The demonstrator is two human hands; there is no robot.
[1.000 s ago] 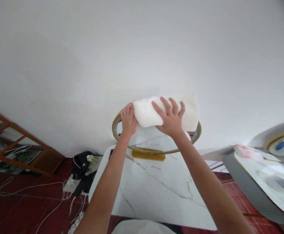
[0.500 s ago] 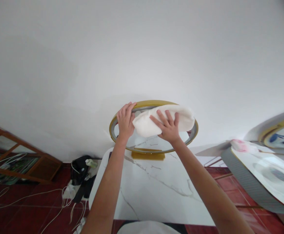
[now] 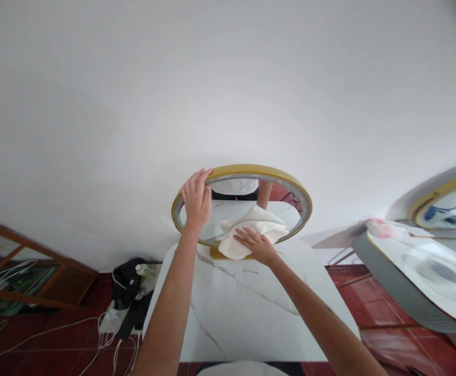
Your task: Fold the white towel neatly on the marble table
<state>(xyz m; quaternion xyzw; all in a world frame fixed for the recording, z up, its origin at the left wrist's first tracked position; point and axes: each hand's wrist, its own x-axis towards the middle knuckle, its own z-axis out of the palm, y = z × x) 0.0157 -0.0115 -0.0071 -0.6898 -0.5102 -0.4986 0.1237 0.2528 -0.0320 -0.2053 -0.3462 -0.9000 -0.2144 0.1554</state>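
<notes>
While my left hand (image 3: 196, 198) curls over the upper-left rim of the mirror (image 3: 258, 171), fingers closed on the gold frame, my right hand (image 3: 256, 243) lies flat with fingers spread, pressing the cloth (image 3: 253, 225) onto the lower glass. That is palm contact only, with no pinch on the cloth.

Positions:
- The mirror stands upright on a small gold base (image 3: 214, 254) at the far edge of the tabletop (image 3: 243, 308), close to the wall. I can't tell if it touches the wall.
- The cloth is bunched low on the glass, and its bottom edge spills over the frame near the base.

Handling, my read:
- Mirror: rigid and fragile, a wide round disc on a narrow foot, so probably top-heavy. A push on the glass would tip it back. Hold it by the frame rim, high and to the side as the left hand does, and keep off the glass.
- Glass: slick, so the cloth should slide with little drag.
- Tabletop: smooth marble-look surface, so the base may skid under side load.
- Cloth: soft, light and limp, and it folds under the palm. It is easy to take anywhere, either in a bunched fistful or under a flat palm.

Nearby are a second mirror (image 3: 445, 201) at the right and cables (image 3: 56, 334) on the floor at the left.
</notes>
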